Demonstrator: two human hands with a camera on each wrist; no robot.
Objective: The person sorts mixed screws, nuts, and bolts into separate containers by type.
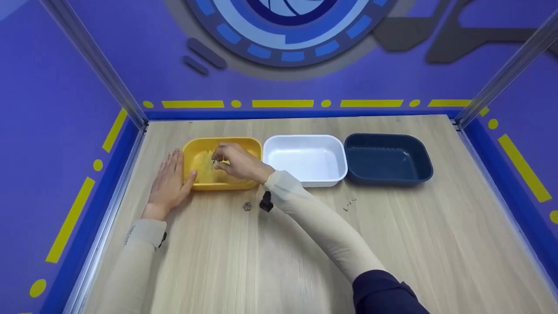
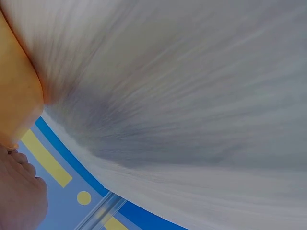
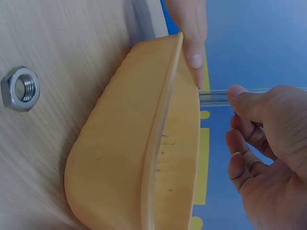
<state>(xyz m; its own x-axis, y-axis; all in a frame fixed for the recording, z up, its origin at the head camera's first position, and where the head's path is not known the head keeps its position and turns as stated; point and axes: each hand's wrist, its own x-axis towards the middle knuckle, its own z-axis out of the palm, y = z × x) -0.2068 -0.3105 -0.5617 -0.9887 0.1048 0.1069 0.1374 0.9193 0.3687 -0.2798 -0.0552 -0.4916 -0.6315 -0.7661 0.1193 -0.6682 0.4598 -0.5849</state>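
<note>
My right hand (image 1: 237, 161) is above the yellow bin (image 1: 222, 186), its thumb and fingers curled together. A small shiny metal piece (image 1: 215, 162) shows at its fingertips in the head view; its kind is too small to tell. In the right wrist view the curled fingers (image 3: 242, 160) hide it. Against the left side of the bin, my left hand (image 1: 168, 185) rests with straight fingers and its thumb at the front left corner. A metal hex nut (image 3: 20, 88) lies on the table in front of the bin, beside a black knob-like part (image 1: 266, 202).
A white bin (image 1: 305, 181) stands right of the yellow one, and a dark blue bin (image 1: 388, 179) stands right of that. Small thin metal pieces (image 1: 348, 204) lie on the wooden table (image 1: 270, 270). Blue printed walls (image 1: 279, 93) enclose the back and sides.
</note>
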